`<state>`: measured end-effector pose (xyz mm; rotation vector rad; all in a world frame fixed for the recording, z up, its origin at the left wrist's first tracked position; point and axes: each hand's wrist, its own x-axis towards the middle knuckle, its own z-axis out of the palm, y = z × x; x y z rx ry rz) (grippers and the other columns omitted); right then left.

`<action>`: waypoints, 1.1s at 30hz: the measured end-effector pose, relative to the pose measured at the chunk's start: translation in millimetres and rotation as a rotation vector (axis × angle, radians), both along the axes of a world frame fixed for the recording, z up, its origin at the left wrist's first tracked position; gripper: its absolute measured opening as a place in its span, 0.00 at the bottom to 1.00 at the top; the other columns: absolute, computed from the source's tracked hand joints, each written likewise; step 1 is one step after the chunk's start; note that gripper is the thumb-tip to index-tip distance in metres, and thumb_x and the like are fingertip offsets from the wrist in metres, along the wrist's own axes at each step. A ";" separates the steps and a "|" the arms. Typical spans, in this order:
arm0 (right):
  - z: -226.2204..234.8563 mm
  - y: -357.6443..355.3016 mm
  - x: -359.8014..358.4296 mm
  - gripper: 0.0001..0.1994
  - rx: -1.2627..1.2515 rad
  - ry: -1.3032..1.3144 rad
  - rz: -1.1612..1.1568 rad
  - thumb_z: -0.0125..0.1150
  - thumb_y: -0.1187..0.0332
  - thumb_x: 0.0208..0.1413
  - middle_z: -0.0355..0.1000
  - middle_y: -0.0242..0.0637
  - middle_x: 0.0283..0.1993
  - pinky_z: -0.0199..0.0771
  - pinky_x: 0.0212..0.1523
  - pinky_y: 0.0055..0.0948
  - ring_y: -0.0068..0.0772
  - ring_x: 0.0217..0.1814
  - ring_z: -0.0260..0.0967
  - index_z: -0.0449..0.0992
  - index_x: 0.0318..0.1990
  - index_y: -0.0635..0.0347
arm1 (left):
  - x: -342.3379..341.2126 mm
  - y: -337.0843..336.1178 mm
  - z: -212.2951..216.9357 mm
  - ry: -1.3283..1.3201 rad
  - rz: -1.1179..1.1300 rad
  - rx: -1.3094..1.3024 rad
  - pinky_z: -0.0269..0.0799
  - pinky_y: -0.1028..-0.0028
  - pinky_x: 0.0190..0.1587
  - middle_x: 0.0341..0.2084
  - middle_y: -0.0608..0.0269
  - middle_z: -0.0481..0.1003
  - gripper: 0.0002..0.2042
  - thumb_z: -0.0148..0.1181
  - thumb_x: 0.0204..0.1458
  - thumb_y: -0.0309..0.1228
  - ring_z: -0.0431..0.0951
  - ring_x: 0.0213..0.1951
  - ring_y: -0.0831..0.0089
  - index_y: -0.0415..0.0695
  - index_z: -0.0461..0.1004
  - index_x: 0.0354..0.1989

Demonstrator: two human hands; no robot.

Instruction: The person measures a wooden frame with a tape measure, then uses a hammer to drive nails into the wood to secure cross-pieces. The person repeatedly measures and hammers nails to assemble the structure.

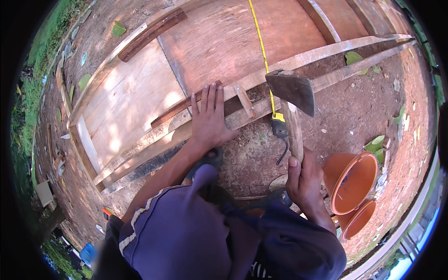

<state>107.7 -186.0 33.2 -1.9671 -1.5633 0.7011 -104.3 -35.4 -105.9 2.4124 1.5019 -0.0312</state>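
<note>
Head view: your left hand (210, 122) is lying flat, fingers outstretched, across the near edge of the wooden frame (140, 148); your right hand (305, 179) is gripping a hatchet (294, 126), its head overlapping the outer rail (350, 70), while soil (340, 122) is stretching toward orange buckets (333, 170).

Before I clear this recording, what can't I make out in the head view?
Head view: lower end of the wooden handle, covered by the right grip.
Head view: part of the reddish-brown strip, under the left grip.
Head view: far end of the yellow tape, cut off by the picture's top edge.
Head view: kind of small bits inside the upper orange bucket, too small to tell.
</note>
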 end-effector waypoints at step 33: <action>-88.5 -25.8 7.8 0.16 -0.202 -0.180 0.076 0.54 0.56 0.71 0.70 0.37 0.22 0.70 0.24 0.34 0.30 0.23 0.73 0.69 0.45 0.63 | 0.0 2.3 1.8 -0.042 -0.017 0.019 0.30 0.46 0.79 0.78 0.48 0.45 0.66 0.74 0.33 0.60 0.41 0.79 0.54 0.37 0.45 0.78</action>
